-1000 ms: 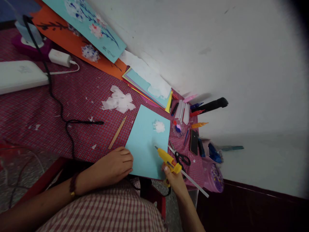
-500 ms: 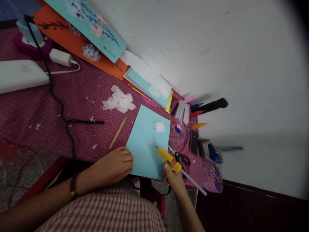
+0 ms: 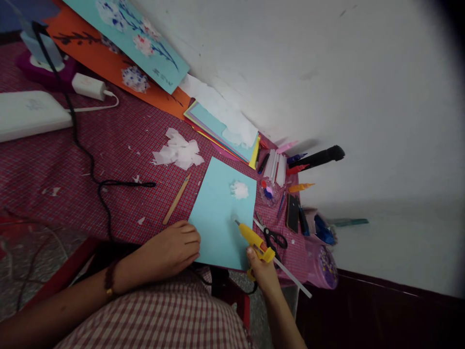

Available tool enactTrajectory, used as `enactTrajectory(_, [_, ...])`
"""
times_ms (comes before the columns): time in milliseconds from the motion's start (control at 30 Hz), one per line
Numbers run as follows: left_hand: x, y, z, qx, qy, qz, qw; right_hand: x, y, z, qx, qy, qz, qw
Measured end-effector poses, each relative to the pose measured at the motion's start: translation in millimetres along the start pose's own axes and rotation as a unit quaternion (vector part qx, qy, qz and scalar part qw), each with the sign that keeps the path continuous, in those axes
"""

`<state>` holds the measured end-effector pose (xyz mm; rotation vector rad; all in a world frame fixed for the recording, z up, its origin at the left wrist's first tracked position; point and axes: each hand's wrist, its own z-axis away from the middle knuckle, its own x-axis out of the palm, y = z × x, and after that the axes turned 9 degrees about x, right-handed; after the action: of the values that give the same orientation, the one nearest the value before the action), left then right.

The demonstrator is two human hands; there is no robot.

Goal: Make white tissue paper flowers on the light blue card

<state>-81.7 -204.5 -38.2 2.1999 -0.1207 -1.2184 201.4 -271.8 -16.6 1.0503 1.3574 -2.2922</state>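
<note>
A yellow hot glue gun [image 3: 253, 237] is gripped in my right hand [image 3: 262, 265], its grey nozzle pointing down at a light blue sheet of paper [image 3: 212, 208]. From the gun's back end sticks a long whitish glue stick [image 3: 293, 278]. By the nozzle tip a small, faint pale spot [image 3: 234, 217] shows on the sheet. Farther up the sheet sits a crumpled white paper flower [image 3: 240, 190]. My left hand [image 3: 180, 245] rests on the sheet's lower left edge, fingers loosely bent and side by side, holding nothing I can see.
Black-handled scissors [image 3: 273, 236] lie right of the sheet, near a phone [image 3: 292, 213] and a pink jar [image 3: 321, 265]. White tissue pieces [image 3: 178, 149] and a wooden stick [image 3: 177, 198] lie left. A black cable [image 3: 92, 160] crosses the cloth. Coloured papers [image 3: 214, 118] lie by the wall.
The glue gun has shifted very slightly down and right, and a faint pale spot now shows beside its nozzle tip. My left hand has stayed in place.
</note>
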Motion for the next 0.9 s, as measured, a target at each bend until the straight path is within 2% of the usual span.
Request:
enactTrajectory(133, [0.3,0,0,0.002,0.011,0.001,1.0,0,-3,4,0.015,0.001,0.029,0.999])
enactTrajectory(267, [0.1,0,0,0.0,0.001,0.002,1.0,-5,-13,0,0.004,-0.029,0.073,0.997])
enactTrajectory(367, [-1.0,0,1,-0.002,-0.009,0.006,1.0,-18,-31,-8,-0.022,-0.068,0.119,0.99])
enactTrajectory(533, [-2.8,-1,1,-0.017,-0.012,0.024,0.999,-40,-78,-33,-0.065,-0.138,0.164,0.975])
enactTrajectory(667, [-4.2,-3,2,-0.029,-0.006,0.045,0.999,-48,-110,-61,-0.062,-0.24,0.145,0.958])
enactTrajectory(767, [-5.6,-4,2,-0.039,0.005,0.053,0.998,-55,-119,-73,-0.045,-0.308,0.106,0.945])
enactTrajectory(833, [-6.2,-4,2,-0.049,0.014,0.053,0.997,-58,-117,-70,-0.033,-0.334,0.073,0.939])
enactTrajectory(900, [-6.2,-3,4,-0.051,0.022,0.055,0.997,-55,-110,-55,-0.032,-0.336,0.029,0.941])
